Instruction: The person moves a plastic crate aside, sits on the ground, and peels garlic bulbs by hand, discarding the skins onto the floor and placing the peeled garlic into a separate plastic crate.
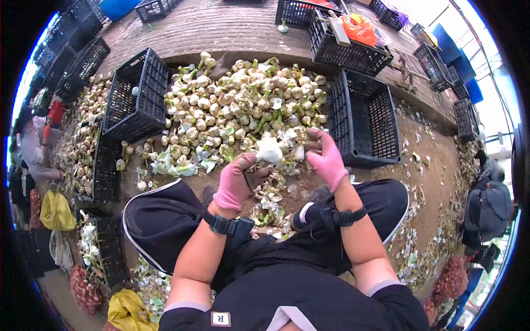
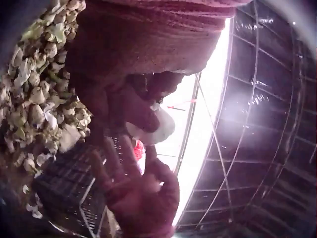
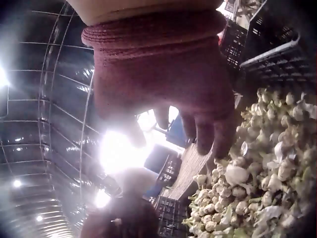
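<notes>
My left hand [image 1: 240, 179], in a pink glove with dark fingers, grips a clean white garlic bulb [image 1: 269, 149] in front of the heap of garlic [image 1: 243, 102]. To its right, my gloved right hand [image 1: 328, 161] is raised with parted, slightly bent fingers, apart from that bulb. In the left wrist view the bulb [image 2: 157, 128] shows between the left fingers, with the right hand [image 2: 141, 198] spread below. The right wrist view has the right hand [image 3: 163, 84] above the bulb [image 3: 134, 181], which the left hand [image 3: 121, 220] holds. Whether a small piece lies in the right fingers is unclear.
Black crates stand left [image 1: 138, 96] and right [image 1: 367, 118] of the heap. Another crate [image 1: 350, 52] behind holds an orange bag [image 1: 359, 28]. Peelings [image 1: 268, 201] litter the ground between the legs. Another person [image 1: 38, 143] sits at far left.
</notes>
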`<move>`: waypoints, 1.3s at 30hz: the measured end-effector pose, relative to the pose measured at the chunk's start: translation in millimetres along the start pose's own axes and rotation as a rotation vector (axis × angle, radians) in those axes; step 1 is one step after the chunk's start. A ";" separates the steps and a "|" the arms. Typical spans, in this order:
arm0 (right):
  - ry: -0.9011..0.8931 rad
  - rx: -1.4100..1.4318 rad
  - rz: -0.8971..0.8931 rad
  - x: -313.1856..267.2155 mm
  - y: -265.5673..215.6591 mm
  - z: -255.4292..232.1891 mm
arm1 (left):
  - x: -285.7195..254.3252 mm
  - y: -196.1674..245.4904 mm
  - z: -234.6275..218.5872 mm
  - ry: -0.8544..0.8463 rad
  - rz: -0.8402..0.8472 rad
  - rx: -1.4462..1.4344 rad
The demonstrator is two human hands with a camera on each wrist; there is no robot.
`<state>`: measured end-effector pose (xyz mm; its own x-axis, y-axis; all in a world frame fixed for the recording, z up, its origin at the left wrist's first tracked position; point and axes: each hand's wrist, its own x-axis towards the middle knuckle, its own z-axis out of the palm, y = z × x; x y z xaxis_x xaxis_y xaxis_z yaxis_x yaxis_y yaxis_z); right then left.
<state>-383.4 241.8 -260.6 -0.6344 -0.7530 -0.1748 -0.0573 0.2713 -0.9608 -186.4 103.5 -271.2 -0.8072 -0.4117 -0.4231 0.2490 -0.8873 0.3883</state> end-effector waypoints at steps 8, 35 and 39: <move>0.043 0.391 0.194 2.7 19.4 23.5 | 12.6 -60.4 -7.2 -0.293 -0.192 0.871; 0.104 0.985 0.964 76.8 71.7 56.4 | 182.9 62.4 -201.0 0.681 0.229 1.487; -0.224 1.086 0.772 135.1 56.7 112.1 | 139.4 63.7 -170.0 0.595 0.395 1.565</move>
<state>-386.0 88.3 -362.8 -0.0830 -0.7337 -0.6744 0.9539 0.1372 -0.2668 -192.1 -45.8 -444.6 -0.4465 -0.8735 -0.1938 -0.6417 0.1616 0.7498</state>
